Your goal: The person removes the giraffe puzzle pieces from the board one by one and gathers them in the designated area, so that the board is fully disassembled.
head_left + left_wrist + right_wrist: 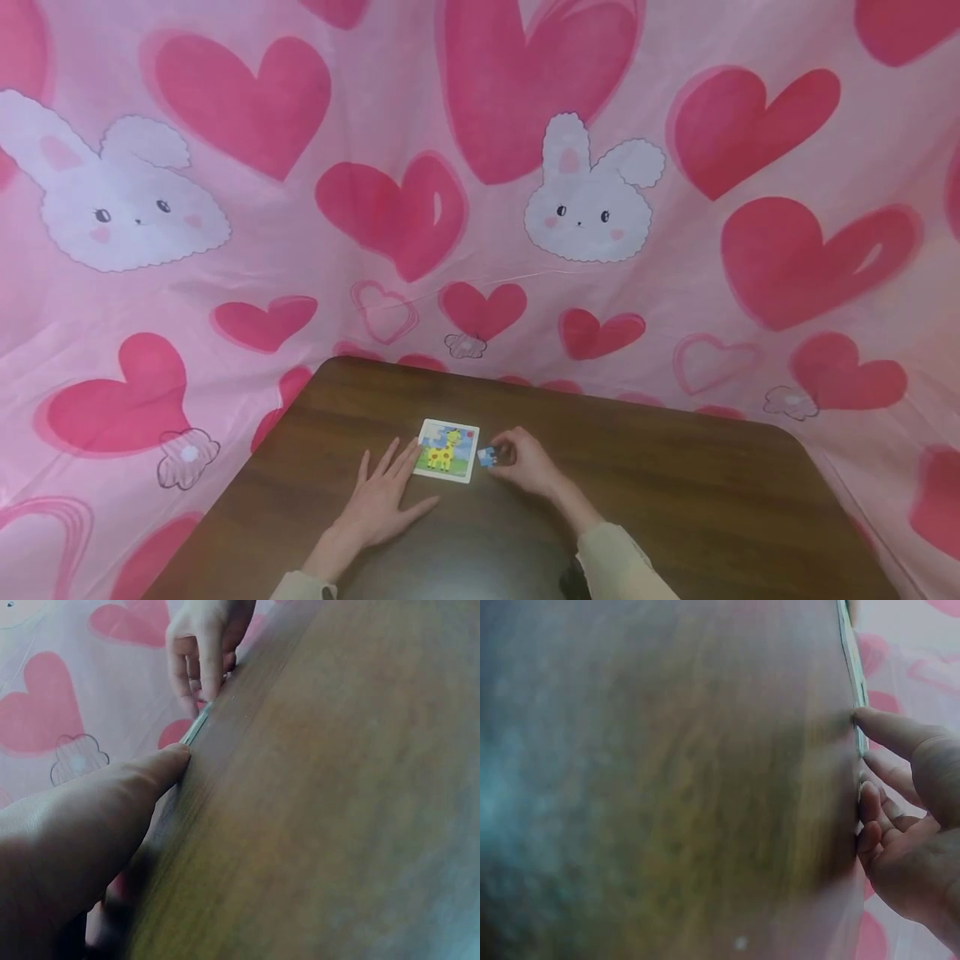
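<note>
A small giraffe jigsaw puzzle (447,454) in a white frame lies on the brown table, with a pale patch at the upper left of its picture. My left hand (382,500) is spread flat, its fingertips at the frame's left edge and its thumb held out to the side. Just right of the frame, my right hand (528,464) holds a blue and white puzzle piece (487,457) between thumb and forefinger. The right wrist view shows that thumb and finger (896,735) low at the tabletop, the other fingers curled in.
The dark wood table (675,500) has rounded far corners. Behind it and to its sides hangs a pink cloth (495,225) printed with hearts and white rabbits. Light-coloured sleeves (622,562) cover both forearms.
</note>
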Tool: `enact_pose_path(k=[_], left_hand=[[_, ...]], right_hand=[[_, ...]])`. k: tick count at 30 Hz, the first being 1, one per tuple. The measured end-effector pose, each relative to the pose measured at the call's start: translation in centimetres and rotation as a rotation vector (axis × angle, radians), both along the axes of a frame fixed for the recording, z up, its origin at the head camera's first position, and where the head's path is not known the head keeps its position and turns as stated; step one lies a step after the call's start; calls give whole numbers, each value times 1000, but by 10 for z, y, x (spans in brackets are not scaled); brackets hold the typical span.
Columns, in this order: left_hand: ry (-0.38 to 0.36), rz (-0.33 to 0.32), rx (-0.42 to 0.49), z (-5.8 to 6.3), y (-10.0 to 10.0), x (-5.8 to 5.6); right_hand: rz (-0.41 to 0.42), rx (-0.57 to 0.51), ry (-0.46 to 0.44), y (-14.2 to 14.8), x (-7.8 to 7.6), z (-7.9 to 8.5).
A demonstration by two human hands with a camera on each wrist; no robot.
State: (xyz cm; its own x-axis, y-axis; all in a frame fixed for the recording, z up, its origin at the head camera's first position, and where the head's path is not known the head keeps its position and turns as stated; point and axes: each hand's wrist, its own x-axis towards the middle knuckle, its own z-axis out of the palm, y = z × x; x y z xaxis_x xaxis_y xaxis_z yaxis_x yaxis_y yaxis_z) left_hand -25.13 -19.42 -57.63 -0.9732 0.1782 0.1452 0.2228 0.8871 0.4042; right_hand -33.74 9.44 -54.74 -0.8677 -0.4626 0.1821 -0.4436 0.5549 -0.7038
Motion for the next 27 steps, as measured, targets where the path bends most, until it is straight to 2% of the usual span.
enact_pose_path(k=[9,13,14,17,20,21,24,27], left_hand=[[-15,-5,21,3,1,0],[3,-12,30,3,1,1],[14,-15,35,3,1,1],[35,-14,48,2,0,2],[22,-12,27,2,0,2],[13,-9,21,3,0,1],[-2,-6,7,3,0,1],[-5,-3,9,3,1,1]], right_hand=[[-59,-9,21,9,-1,-4],[-74,-34,91,28,-7,-13],[-65,-42,123,35,-12,-19],[-91,-53,149,51,-16,-22],[-126,-50,167,63,-19,-24],[-152,-51,155,65,-15,-18],[-181,-41,174,70,-15,-19],[-237,-24,122,69,-9,-9]])
